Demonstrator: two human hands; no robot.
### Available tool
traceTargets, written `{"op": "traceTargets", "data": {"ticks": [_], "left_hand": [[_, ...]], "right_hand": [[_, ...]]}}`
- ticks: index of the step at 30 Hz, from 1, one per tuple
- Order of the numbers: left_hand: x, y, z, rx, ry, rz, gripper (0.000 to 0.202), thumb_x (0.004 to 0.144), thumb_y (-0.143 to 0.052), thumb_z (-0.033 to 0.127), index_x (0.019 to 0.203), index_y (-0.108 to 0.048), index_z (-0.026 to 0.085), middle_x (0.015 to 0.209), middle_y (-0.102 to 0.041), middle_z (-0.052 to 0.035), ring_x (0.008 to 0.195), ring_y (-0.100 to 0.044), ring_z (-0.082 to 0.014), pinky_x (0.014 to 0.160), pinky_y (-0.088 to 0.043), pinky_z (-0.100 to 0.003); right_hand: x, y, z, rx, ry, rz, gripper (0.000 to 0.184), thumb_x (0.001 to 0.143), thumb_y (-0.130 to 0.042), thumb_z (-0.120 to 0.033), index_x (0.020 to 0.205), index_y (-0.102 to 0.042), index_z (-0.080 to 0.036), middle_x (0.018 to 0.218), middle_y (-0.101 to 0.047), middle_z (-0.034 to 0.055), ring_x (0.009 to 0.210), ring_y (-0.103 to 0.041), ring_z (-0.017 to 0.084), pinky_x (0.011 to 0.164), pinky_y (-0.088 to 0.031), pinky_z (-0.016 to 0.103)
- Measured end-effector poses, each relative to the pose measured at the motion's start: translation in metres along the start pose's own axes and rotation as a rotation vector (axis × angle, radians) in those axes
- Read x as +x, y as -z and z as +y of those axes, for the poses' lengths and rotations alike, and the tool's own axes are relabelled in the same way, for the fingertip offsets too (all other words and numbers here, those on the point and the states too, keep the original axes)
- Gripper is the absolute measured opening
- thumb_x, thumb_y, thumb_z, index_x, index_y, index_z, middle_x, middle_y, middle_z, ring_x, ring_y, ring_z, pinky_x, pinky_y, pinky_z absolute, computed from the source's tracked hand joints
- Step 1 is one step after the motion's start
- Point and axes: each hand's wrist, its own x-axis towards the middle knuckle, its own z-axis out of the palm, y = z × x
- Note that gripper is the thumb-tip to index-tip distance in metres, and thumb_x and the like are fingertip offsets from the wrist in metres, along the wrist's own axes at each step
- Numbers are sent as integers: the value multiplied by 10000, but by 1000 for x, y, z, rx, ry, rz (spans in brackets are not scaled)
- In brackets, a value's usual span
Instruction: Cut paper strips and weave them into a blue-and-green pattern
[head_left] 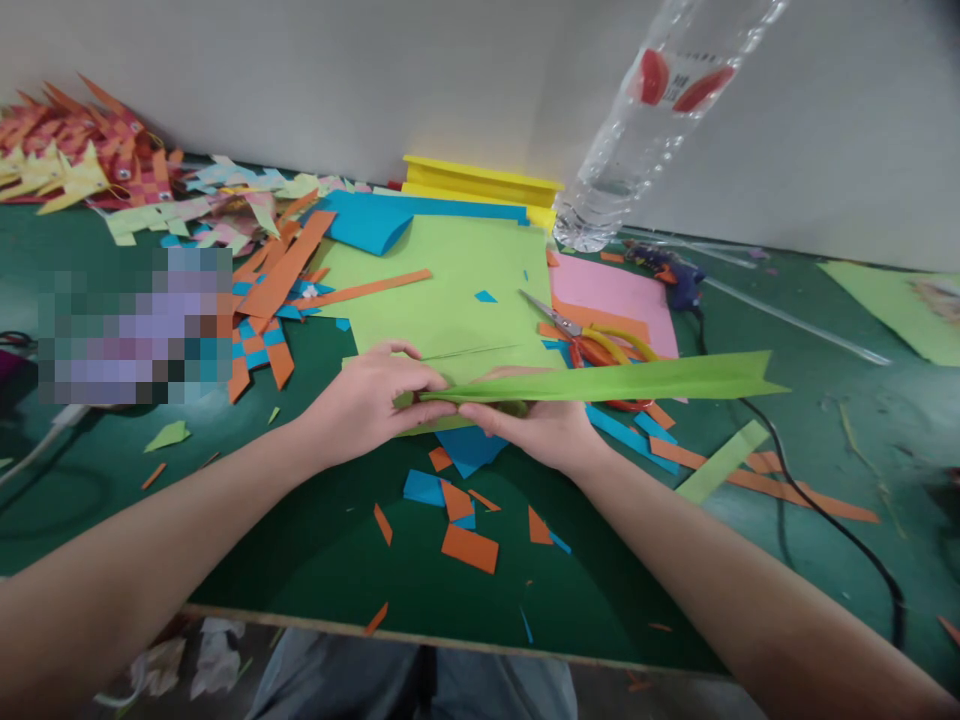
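Note:
My left hand point(367, 400) and my right hand point(544, 425) both pinch one long folded light-green paper strip point(637, 380) just above the green table point(337, 560). The strip stretches out to the right past my right hand and ends in a notched tip. My left hand grips its left end; my right hand holds it from underneath near the middle. A large light-green sheet point(450, 290) lies flat just behind my hands.
Scissors with yellow and red handles point(592, 340) lie on pink paper point(615, 295). Orange and blue scraps point(469, 545) litter the table's front. A plastic bottle point(645, 120), yellow folder point(480, 185), glue gun point(675, 270) with black cable, and woven paper crafts point(82, 150) surround them.

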Motion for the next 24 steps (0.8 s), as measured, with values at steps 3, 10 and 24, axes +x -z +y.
{"op": "traceTargets", "data": {"ticks": [3,10,24], "left_hand": [[0,0,-1,-10,-19,-16,486,1025,-432,514,756,-656,176,573,-596,34,517,-517,-106,878,-510,-319],[1,-1,0,-19,15,-26,549,1009,-424,571,673,-616,182,556,-584,28,515,-509,-113,813,-522,-311],[3,-1,4,-266,165,-166,453,994,-538,478,647,-651,209,666,-754,38,667,-684,-136,910,-513,-332]], "right_hand": [[-1,1,2,-19,-17,6,170,784,-741,-345,679,-671,-231,546,-636,-43,474,-572,109,472,-475,253],[-4,1,2,-90,-15,46,265,802,-721,-375,594,-626,-240,532,-636,-39,493,-581,110,509,-498,255],[0,0,2,32,29,-70,92,806,-729,-285,735,-711,-229,592,-655,-48,501,-579,96,495,-488,244]]}}
